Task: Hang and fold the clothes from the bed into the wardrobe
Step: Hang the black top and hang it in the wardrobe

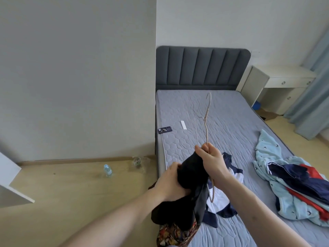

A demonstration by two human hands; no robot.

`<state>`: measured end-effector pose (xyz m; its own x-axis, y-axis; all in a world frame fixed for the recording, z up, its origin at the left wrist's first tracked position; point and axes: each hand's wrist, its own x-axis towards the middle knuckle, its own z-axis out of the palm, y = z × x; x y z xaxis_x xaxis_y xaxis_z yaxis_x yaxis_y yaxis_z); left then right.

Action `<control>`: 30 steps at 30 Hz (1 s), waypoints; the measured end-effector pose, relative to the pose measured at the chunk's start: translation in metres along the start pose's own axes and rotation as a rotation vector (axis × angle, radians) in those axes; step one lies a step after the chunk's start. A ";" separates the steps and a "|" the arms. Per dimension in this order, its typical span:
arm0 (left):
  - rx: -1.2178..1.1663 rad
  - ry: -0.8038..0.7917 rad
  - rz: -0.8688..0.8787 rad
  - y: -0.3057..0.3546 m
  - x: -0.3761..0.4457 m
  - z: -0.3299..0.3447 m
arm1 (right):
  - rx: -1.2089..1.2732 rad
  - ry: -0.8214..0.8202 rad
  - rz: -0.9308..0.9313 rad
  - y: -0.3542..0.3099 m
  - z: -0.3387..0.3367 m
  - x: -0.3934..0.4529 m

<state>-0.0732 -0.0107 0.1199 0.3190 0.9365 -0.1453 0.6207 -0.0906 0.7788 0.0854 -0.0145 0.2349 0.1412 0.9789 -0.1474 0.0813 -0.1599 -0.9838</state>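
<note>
My left hand [170,182] grips a black garment [188,177] bunched over the near left corner of the bed [222,122]. My right hand [211,161] holds a thin beige wire hanger [207,120] that points up and away, its lower part running into the black garment. Under the hands lie a navy-and-white garment [220,198] and a patterned red-and-yellow cloth [176,234]. A heap of light blue, navy and red clothes [292,182] lies on the bed's right side. The wardrobe's white door edge [10,186] shows at the far left.
A dark card [165,129] and a white remote-like bar [183,125] lie on the mattress. A plastic water bottle [107,170] and a clear glass object [137,161] stand on the wooden floor by the wall. A white desk [277,82] and curtains [313,97] are beyond the bed.
</note>
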 end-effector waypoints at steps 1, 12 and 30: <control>-0.042 -0.035 -0.037 -0.004 -0.001 0.000 | 0.004 0.007 0.001 -0.001 -0.001 0.001; 0.203 0.382 -0.048 -0.034 -0.013 -0.037 | 0.023 0.026 -0.008 -0.008 -0.004 0.006; 0.225 0.371 0.065 -0.021 0.005 -0.064 | 0.038 0.005 0.093 -0.007 -0.006 0.004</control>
<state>-0.1304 0.0174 0.1422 0.1092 0.9810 0.1606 0.7617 -0.1864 0.6205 0.0909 -0.0103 0.2417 0.1514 0.9594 -0.2380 0.0303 -0.2451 -0.9690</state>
